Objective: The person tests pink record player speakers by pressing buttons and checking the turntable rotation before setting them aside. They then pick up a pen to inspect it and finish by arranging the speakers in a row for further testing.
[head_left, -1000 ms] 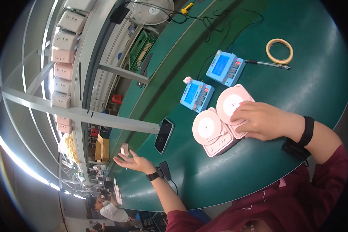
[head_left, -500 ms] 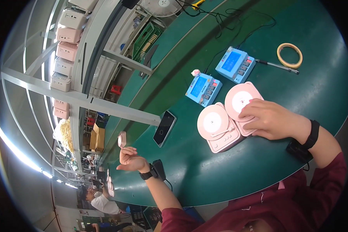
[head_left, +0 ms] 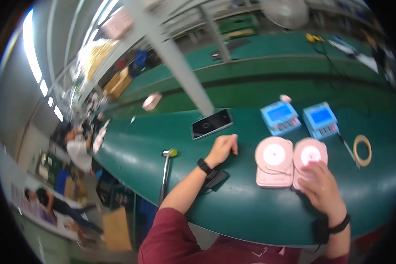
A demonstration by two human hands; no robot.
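Note:
Two pink devices shaped like small record players lie side by side, each with a round disc and a pale centre. My right hand [head_left: 320, 187] is on the right pink record player [head_left: 311, 152], fingertips on its disc and thumb by its lower left edge. Left of it, the other pink record player [head_left: 274, 155] shows its arm and front panel and is untouched. My left hand [head_left: 222, 149] hovers between the phone [head_left: 212, 124] and the left player, fingers loosely curled, slightly blurred, nothing visible in them.
Two blue boxes with screens, a left box [head_left: 280, 117] and a right box [head_left: 320, 119], stand behind the players. A tape roll [head_left: 362, 150] and a pen [head_left: 349, 151] lie at right. At left are a hammer [head_left: 166, 174] and a pink part [head_left: 152, 101]. A metal post [head_left: 176, 57] rises behind the phone.
The view has swung round, bringing the hammer into sight. My left hand has come rightward toward the players, and its outstretched fingers have curled. My right hand stays on the right player.

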